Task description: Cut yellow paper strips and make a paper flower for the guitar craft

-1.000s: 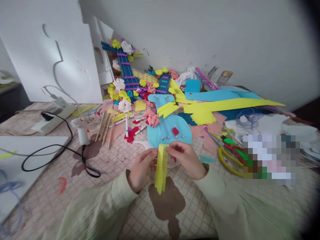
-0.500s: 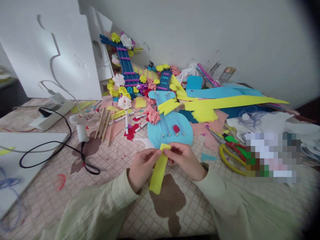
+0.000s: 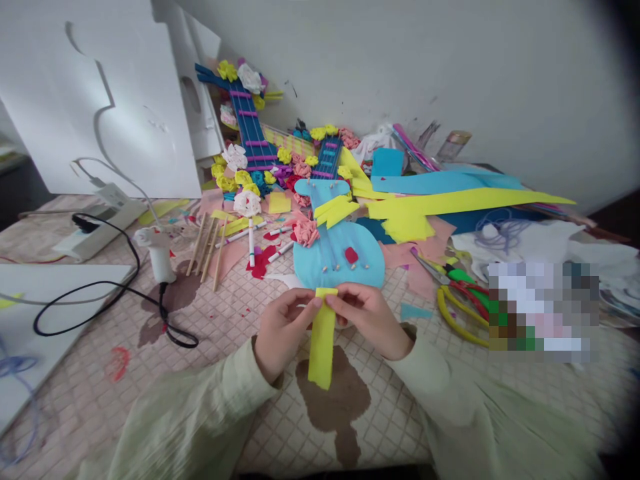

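We pinch a soft strip at its top edge

Our left hand and right hand clamp fingertips on the upper end of the yellow folded paper strip, centre frame, just below the light-blue paper guitar cutout. We judge it light, floppy, easily creased; its long axis hangs downward toward us.
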Tool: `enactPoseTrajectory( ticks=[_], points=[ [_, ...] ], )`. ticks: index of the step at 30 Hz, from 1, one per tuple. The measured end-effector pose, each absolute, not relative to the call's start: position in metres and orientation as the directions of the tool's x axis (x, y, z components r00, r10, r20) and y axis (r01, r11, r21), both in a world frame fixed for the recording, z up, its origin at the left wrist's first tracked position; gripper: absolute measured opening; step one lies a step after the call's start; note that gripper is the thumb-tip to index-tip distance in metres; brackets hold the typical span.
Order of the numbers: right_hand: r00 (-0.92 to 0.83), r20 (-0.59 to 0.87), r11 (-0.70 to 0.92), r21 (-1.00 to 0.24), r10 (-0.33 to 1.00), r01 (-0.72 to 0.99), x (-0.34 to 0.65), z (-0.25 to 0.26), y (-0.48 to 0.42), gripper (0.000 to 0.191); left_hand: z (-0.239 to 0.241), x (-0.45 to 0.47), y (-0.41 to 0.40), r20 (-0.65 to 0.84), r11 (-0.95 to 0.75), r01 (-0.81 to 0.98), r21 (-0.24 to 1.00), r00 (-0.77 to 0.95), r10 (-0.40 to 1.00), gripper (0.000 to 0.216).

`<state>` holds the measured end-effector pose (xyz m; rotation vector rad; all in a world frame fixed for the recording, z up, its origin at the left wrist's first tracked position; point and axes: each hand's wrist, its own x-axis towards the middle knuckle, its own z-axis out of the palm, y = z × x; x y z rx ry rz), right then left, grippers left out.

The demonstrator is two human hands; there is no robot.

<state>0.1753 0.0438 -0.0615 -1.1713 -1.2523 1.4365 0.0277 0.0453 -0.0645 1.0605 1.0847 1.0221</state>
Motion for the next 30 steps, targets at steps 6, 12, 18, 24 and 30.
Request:
enactPoseTrajectory(
  ticks=[6, 12, 18, 24, 30],
  points=[
    [-0.209, -0.101, -0.092, -0.994, 0.973, 0.051, 0.1758, -0.0605, 0.043, 0.024, -0.0687, 0.0277, 0.0488, -0.122, 0.142, -0.149, 0.979, 0.134, 0.983, 0.015],
    [-0.192, -0.1, -0.093, -0.995, 0.976, 0.044, 0.1755, -0.0564, 0.0423, 0.027, -0.0664, 0.0279, 0.0493, -0.171, 0.195, -0.169, 0.966, 0.148, 0.974, 0.014],
    [-0.187, -0.098, -0.088, -0.994, 0.977, 0.061, 0.1765, -0.0573, 0.0426, 0.027, -0.0656, 0.0267, 0.0496, -0.184, 0.207, -0.16, 0.965, 0.147, 0.972, 0.014],
    [-0.185, -0.097, -0.083, -0.993, 0.978, 0.085, 0.1774, -0.0571, 0.0417, 0.028, -0.0666, 0.0253, 0.0496, -0.201, 0.225, -0.165, 0.96, 0.15, 0.968, 0.013],
    [-0.209, -0.065, -0.064, -0.998, 0.976, 0.011, 0.1778, -0.0556, 0.0416, 0.025, -0.0632, 0.0248, 0.0483, -0.25, 0.341, -0.29, 0.894, 0.307, 0.918, 0.025]
  ],
)
